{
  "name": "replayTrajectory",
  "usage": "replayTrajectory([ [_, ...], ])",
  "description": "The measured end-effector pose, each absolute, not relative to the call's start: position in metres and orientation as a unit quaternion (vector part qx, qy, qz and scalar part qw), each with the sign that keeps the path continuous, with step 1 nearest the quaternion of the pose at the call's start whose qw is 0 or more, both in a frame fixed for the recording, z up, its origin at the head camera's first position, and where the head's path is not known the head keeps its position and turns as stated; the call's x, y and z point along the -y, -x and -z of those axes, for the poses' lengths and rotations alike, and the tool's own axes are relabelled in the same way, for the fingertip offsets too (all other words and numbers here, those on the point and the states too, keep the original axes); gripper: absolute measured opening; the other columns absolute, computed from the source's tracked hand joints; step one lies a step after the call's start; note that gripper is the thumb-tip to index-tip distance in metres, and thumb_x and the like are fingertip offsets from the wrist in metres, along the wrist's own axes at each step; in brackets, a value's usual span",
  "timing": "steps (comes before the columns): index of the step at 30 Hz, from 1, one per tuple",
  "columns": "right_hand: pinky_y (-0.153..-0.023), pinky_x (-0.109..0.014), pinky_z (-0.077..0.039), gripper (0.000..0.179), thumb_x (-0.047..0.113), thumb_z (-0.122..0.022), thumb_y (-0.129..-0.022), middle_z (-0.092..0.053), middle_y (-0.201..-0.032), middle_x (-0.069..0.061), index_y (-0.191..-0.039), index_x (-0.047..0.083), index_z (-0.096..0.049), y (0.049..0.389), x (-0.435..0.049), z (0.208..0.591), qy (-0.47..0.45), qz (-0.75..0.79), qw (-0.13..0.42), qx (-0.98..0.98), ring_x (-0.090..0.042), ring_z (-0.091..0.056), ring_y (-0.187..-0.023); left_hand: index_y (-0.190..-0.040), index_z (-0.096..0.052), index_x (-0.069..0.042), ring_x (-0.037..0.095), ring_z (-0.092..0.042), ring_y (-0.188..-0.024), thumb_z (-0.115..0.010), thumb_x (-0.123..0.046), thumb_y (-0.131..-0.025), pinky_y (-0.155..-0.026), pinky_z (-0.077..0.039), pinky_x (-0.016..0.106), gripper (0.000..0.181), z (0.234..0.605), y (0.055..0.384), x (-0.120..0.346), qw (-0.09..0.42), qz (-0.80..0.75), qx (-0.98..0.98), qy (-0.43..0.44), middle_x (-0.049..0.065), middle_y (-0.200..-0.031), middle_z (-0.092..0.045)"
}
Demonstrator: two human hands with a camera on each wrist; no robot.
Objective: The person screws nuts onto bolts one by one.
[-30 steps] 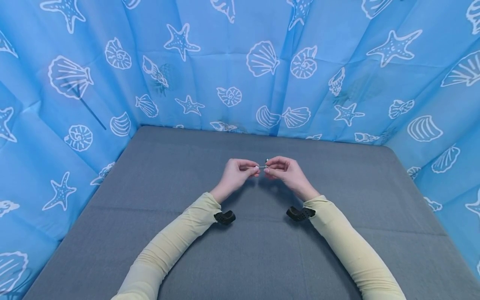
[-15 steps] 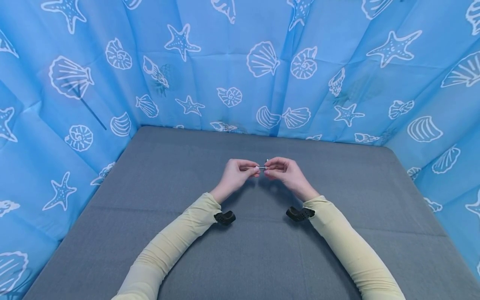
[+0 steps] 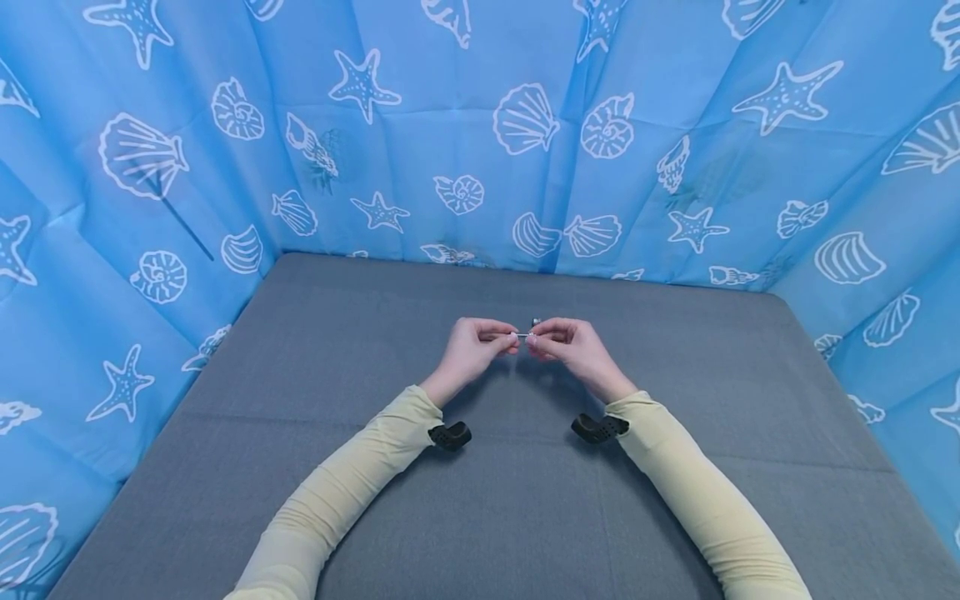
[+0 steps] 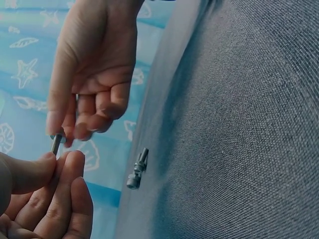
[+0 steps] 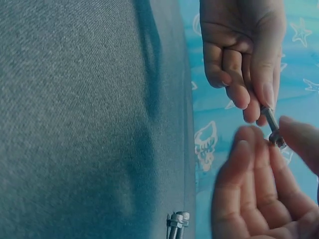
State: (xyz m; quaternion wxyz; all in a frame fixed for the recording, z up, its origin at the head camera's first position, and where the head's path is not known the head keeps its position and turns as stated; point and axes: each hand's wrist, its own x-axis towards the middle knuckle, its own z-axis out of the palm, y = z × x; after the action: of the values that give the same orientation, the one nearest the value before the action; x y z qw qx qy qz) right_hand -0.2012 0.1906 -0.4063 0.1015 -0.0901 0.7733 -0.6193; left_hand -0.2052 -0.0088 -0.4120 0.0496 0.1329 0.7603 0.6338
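Note:
Between my hands lies a small metal bolt (image 5: 270, 119), nearly level above the table. My left hand (image 3: 472, 346) pinches one end of it between thumb and forefinger. A hex nut (image 5: 276, 140) sits around the bolt's other end, and my right hand (image 3: 573, 346) pinches it between thumb and forefinger. The fingertips of the two hands are a short gap apart, with the bolt's bare shank (image 4: 56, 144) showing there. The other fingers of both hands are bent loosely. Part of the bolt is hidden in my left fingertips.
Beyond my right fingertips, several bolts with nuts (image 4: 137, 170) stand or lie close together on the grey cloth-covered table (image 3: 525, 500). A blue curtain (image 3: 480, 133) with white shells and starfish encloses the back and sides. Black wrist mounts (image 3: 450, 435) hang below both sleeves.
My right hand has dipped slightly toward me and its fingers have shifted on the nut, showing more of the hardware behind it. My left hand has kept its place and its pinch.

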Motion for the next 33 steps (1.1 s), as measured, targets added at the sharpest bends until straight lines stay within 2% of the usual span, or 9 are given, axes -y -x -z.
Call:
replayTrajectory([
  [3, -0.081, -0.047, -0.054, 0.031, 0.02, -0.069, -0.091, -0.068, -0.101, -0.02, -0.11, -0.004, -0.063, 0.2007, -0.1905, 0.4055, 0.087, 0.614, 0.108, -0.777, -0.02, -0.068, -0.085, -0.098, -0.072, 0.002, 0.015, -0.07, -0.075, -0.068, -0.005, -0.089, -0.072, -0.057, 0.034, 0.013, 0.4124, 0.2058, 0.0088, 0.049, -0.64, -0.755, -0.135, 0.009, -0.081, -0.072],
  [8, -0.084, -0.045, -0.053, 0.031, 0.006, -0.067, -0.09, -0.064, -0.107, -0.025, -0.117, -0.008, -0.057, 0.2002, -0.1907, 0.4053, 0.111, 0.639, 0.102, -0.754, -0.025, -0.068, -0.093, -0.099, -0.072, 0.004, 0.021, -0.071, -0.077, -0.068, -0.004, -0.088, -0.076, -0.056, 0.043, 0.014, 0.412, 0.2057, 0.0087, 0.058, -0.655, -0.742, -0.131, 0.014, -0.084, -0.072],
  [12, -0.082, -0.044, -0.054, 0.028, 0.015, -0.066, -0.092, -0.067, -0.103, -0.023, -0.111, -0.005, -0.063, 0.2, -0.1903, 0.4039, 0.105, 0.615, 0.105, -0.775, -0.026, -0.067, -0.091, -0.1, -0.072, 0.004, 0.025, -0.071, -0.08, -0.068, -0.005, -0.089, -0.077, -0.056, 0.044, 0.015, 0.4115, 0.206, 0.0088, 0.058, -0.653, -0.744, -0.13, 0.016, -0.086, -0.071],
  [15, -0.082, -0.049, -0.053, 0.029, 0.018, -0.067, -0.092, -0.067, -0.102, -0.02, -0.112, -0.002, -0.063, 0.1996, -0.1904, 0.4037, 0.1, 0.61, 0.108, -0.779, -0.026, -0.067, -0.09, -0.1, -0.072, 0.004, 0.024, -0.071, -0.08, -0.068, -0.004, -0.089, -0.077, -0.056, 0.043, 0.015, 0.4115, 0.2063, 0.0087, 0.057, -0.652, -0.745, -0.13, 0.016, -0.086, -0.072],
  [20, -0.084, -0.045, -0.053, 0.03, 0.006, -0.067, -0.09, -0.065, -0.106, -0.021, -0.116, -0.004, -0.059, 0.1999, -0.1904, 0.4054, 0.115, 0.63, 0.095, -0.763, -0.027, -0.066, -0.095, -0.099, -0.072, 0.003, 0.018, -0.071, -0.076, -0.068, -0.004, -0.089, -0.077, -0.056, 0.043, 0.014, 0.4123, 0.2058, 0.0082, 0.059, -0.654, -0.744, -0.127, 0.011, -0.083, -0.072],
  [22, -0.083, -0.043, -0.054, 0.027, 0.009, -0.067, -0.091, -0.066, -0.104, -0.02, -0.114, -0.004, -0.061, 0.2001, -0.1901, 0.4054, 0.111, 0.621, 0.094, -0.77, -0.026, -0.067, -0.094, -0.099, -0.072, 0.003, 0.017, -0.07, -0.075, -0.068, -0.004, -0.089, -0.077, -0.056, 0.044, 0.013, 0.413, 0.2057, 0.008, 0.06, -0.654, -0.744, -0.124, 0.01, -0.082, -0.072],
  [26, -0.083, -0.049, -0.052, 0.031, 0.021, -0.067, -0.092, -0.068, -0.101, -0.017, -0.113, -0.003, -0.063, 0.2003, -0.1902, 0.4055, 0.096, 0.607, 0.105, -0.782, -0.026, -0.066, -0.092, -0.099, -0.072, 0.003, 0.016, -0.07, -0.075, -0.068, -0.005, -0.089, -0.077, -0.056, 0.043, 0.014, 0.4137, 0.2059, 0.0078, 0.059, -0.652, -0.746, -0.122, 0.009, -0.081, -0.072],
  [33, -0.085, -0.048, -0.052, 0.028, 0.01, -0.067, -0.091, -0.065, -0.105, -0.021, -0.115, -0.004, -0.06, 0.201, -0.191, 0.4054, 0.115, 0.623, 0.096, -0.768, -0.024, -0.067, -0.092, -0.099, -0.072, 0.001, 0.015, -0.07, -0.076, -0.067, -0.006, -0.089, -0.077, -0.056, 0.042, 0.013, 0.4138, 0.2058, 0.0078, 0.059, -0.648, -0.75, -0.122, 0.008, -0.081, -0.072],
])
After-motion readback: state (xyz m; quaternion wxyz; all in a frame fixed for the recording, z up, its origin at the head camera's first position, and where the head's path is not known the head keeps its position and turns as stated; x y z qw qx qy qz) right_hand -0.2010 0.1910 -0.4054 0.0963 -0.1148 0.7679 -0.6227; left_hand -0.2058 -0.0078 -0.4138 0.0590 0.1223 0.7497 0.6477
